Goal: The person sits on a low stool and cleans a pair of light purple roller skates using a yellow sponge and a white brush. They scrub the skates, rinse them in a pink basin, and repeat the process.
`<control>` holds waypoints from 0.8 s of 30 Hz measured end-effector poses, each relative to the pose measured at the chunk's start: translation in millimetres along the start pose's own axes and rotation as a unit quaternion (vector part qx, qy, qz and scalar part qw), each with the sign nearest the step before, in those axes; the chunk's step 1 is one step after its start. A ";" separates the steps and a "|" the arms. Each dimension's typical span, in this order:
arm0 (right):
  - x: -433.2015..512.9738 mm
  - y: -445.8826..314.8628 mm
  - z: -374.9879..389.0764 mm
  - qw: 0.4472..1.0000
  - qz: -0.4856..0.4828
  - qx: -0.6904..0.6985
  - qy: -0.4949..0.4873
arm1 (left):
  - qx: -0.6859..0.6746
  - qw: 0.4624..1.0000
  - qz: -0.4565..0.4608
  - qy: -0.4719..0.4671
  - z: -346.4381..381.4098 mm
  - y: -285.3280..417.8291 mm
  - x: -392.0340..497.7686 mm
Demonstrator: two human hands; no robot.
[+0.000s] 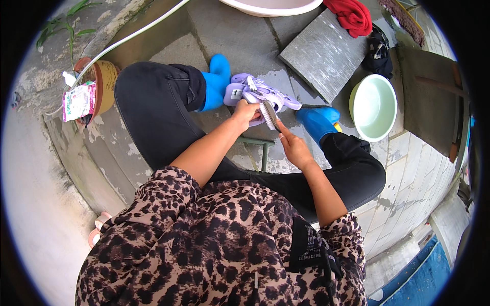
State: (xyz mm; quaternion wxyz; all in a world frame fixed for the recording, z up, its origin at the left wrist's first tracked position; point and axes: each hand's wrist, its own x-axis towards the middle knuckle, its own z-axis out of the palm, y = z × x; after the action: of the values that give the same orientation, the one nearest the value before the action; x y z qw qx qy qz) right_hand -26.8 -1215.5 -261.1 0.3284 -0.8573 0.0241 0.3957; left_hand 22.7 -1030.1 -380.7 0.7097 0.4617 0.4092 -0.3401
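Observation:
Between my knees, my left hand (245,114) grips a lavender sandal (255,122), partly hidden by the fingers and the brush. In my right hand (294,148), which wears a ring, is a scrub brush (269,114) with pale bristles and a dark back. Its bristles face left, against or very near the held sandal; actual contact is hard to tell. Just beyond my hands, more lavender footwear (234,93) lies on the wet floor, one piece bearing a white label. A blue rubber boot (216,86) is on my left foot, another blue boot (316,120) on my right.
At the far side stand a large pale basin (271,10) and a grey slab (325,51) with red cloth (352,17) on its corner. A pale green basin (374,108) sits right. Left are a flowerpot (105,86) and a white hose (141,30).

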 end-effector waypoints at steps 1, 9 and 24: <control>5.1 -1.5 -0.4 0.998 0.042 -0.045 -0.033 | 0.013 1.000 0.010 -0.003 -0.5 -5.2 -0.4; 81.3 -36.0 -4.4 0.983 -0.089 -0.146 -0.064 | 0.119 0.993 0.009 0.008 -15.3 -23.1 -3.8; 51.2 -26.3 -20.2 0.967 -0.018 -0.183 -0.177 | 0.087 0.996 -0.005 -0.001 -10.8 -23.3 -4.1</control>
State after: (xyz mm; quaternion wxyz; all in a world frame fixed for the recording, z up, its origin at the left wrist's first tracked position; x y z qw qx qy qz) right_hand 29.6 -1195.5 -272.8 0.1718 -0.8193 -0.1231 0.5329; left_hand -2.0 -1027.5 -388.4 0.6655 0.5193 0.3795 -0.3788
